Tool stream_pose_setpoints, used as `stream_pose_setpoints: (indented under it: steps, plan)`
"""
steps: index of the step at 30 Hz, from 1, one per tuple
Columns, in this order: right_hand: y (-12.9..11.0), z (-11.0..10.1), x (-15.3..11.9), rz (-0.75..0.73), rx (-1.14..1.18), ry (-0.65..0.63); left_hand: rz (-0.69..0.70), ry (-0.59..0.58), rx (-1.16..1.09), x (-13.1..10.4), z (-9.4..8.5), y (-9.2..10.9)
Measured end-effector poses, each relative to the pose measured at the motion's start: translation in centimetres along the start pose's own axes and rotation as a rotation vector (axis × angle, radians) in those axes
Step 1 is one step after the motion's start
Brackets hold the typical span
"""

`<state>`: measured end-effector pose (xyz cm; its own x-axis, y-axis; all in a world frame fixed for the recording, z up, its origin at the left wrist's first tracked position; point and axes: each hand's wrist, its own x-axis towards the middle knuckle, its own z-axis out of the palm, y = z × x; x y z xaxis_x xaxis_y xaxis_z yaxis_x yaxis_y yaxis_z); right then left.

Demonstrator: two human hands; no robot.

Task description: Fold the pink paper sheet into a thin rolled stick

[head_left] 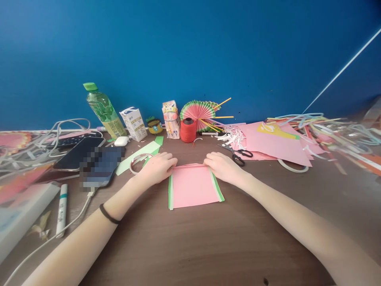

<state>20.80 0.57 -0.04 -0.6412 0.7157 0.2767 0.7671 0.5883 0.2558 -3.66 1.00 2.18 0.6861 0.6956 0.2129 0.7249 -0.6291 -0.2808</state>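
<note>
Here, the left hand (160,168) and right hand (222,167) both seem to grip one pink sheet (193,186) with two green borders (170,194).

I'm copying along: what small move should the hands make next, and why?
Perhaps press the green-edged pink paper rectangle flat along its far edge: that looks narrowly folded, and the left hand and right hand hold its far corners.

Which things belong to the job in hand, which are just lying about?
Job, it seems:
green-edged pink sheet, left hand and right hand at its far corners
maybe scissors, pink paper stack

Probably lying about:
bottle
white carton
earbud case
cabled phone
</note>
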Motion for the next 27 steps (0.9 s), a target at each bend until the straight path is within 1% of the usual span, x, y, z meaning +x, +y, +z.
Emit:
stream_pose_setpoints:
  steps: [3, 7, 12, 17, 20, 23, 27]
  plan:
    - [-0.2, 0.0, 0.0, 0.001, -0.037, 0.002, 0.017, 0.022, 0.073, 0.0, 0.1, 0.2]
    - [-0.8, -0.3, 0.0, 0.011, -0.083, -0.003, -0.005, 0.006, 0.151, 0.1, -0.3, 1.0]
    - [-1.7, -0.8, 0.0, 0.081, -0.081, -0.039, -0.07, -0.039, 0.175, 0.2, -0.8, 2.1]
    - [-2.1, -1.2, 0.0, 0.116, -0.067, -0.081, -0.061, -0.057, 0.194, 0.2, -1.2, 2.7]
    - [-2.4, -1.5, 0.0, 0.125, -0.066, -0.107, -0.053, -0.101, 0.184, 0.1, -2.0, 3.2]
    - [-2.9, -2.0, -0.1, 0.134, -0.067, -0.134, -0.074, -0.148, 0.173, -0.1, -2.8, 3.7]
    - [-3.7, -1.8, -0.2, 0.141, -0.096, -0.14, -0.118, -0.214, 0.153, -0.4, -2.9, 4.6]
